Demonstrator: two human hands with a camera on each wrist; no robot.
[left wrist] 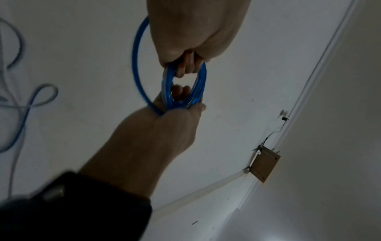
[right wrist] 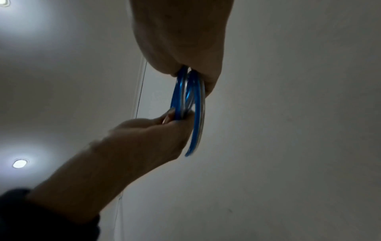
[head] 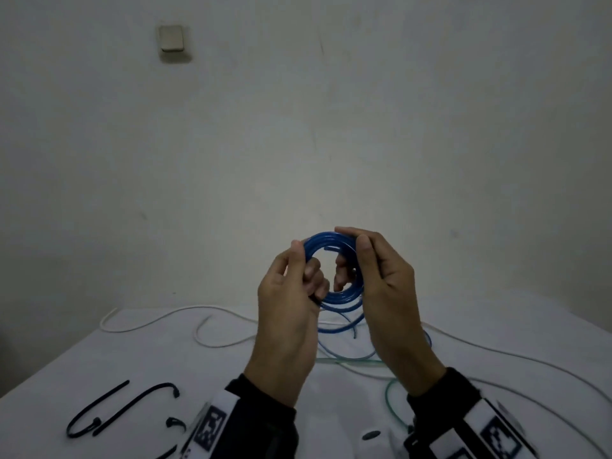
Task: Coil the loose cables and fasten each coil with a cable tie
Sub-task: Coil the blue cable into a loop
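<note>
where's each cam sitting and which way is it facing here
Head: worn on the head, looking forward and down at a wall and table; both hands and dark sleeves show.
Left wrist: looks along the left hand up the wall to the ceiling.
Right wrist: looks along the right hand at wall and ceiling lights.
Shared: all three show both hands gripping the blue cable coil.

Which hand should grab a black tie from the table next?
Probably the left hand: the black cable ties lie on its side of the table. The right hand can keep its grip on the blue coil.
</note>
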